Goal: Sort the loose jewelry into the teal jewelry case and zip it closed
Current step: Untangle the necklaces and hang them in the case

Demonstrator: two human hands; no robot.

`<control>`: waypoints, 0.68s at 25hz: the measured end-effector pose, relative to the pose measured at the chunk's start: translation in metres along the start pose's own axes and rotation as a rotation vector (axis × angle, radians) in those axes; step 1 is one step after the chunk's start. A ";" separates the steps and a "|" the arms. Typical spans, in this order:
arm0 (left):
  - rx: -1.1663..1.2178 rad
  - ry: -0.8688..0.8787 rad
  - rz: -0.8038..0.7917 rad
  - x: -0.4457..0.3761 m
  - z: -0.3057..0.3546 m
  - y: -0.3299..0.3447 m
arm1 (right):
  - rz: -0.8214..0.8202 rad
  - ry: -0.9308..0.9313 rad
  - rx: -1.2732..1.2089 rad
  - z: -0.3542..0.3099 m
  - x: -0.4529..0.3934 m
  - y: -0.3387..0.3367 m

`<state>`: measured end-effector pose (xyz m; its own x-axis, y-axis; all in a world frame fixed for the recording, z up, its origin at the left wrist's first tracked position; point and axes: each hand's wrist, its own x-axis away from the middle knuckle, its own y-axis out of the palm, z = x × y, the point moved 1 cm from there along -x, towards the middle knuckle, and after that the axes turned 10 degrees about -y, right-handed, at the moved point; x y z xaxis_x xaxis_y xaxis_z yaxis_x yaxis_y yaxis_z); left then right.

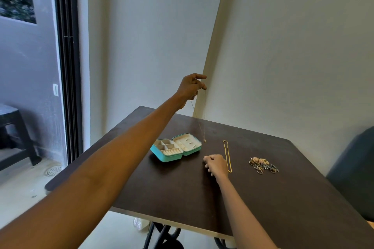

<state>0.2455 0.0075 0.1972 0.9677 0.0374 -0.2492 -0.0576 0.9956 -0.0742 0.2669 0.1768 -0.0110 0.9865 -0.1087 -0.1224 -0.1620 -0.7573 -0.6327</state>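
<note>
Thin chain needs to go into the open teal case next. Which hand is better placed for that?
Left. The left hand already pinches the thin chain, which dangles just right of the open teal case. The right hand rests closed on the table beside the gold necklace.

Soft daylight comes in from the glass door [66, 66] on the left, cool and fairly dim. The walls go grey-blue, with no hard glare. The dark table [263, 198] carries a faint sheen near its far edge and soft shadows beside the case [176, 146] and under the right hand [216, 164]. Wide-angle bend shows at the edges: the door frame leans and the left arm [91, 178] looms huge. The greenery outside is smeared, and the rings [263, 164] are too small to read.
</note>
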 end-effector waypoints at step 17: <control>-0.125 -0.120 -0.099 0.016 -0.057 0.017 | 0.089 -0.116 -0.737 -0.057 0.008 0.007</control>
<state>0.2454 0.0203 0.1365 0.9921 -0.0424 -0.1181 0.0163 0.9768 -0.2136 0.2746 0.1337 0.0272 0.9549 -0.1520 -0.2551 -0.1429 -0.9883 0.0540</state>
